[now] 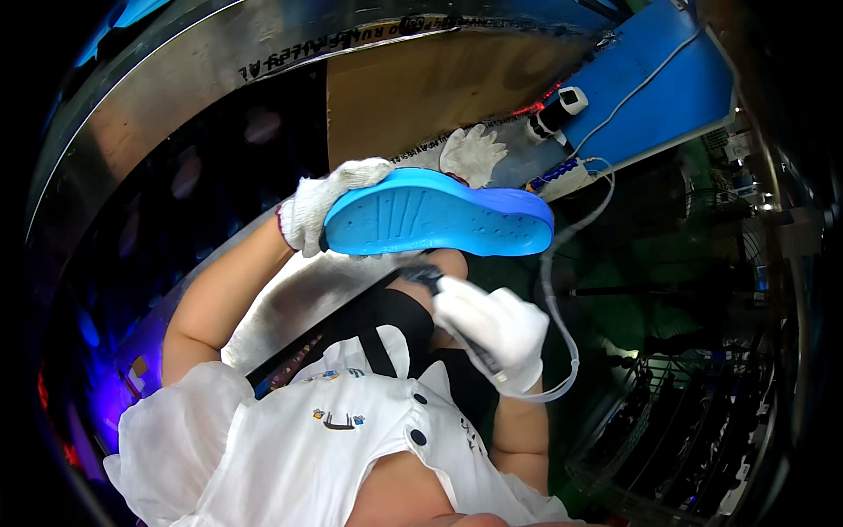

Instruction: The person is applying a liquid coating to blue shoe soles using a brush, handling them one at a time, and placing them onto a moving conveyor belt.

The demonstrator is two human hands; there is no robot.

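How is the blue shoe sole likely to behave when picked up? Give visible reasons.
The blue shoe sole is probably fairly stiff: held at one end by the left hand, it shows no obvious droop. Its shiny face may be somewhat slippery. Being long and broad, it seems unlikely to roll.

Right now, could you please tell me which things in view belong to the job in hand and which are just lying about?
In use:
blue sole, in the left hand
dark-tipped tool, in the right hand
pale tube, beside the right hand

Apparently lying about:
loose white glove
brown cardboard
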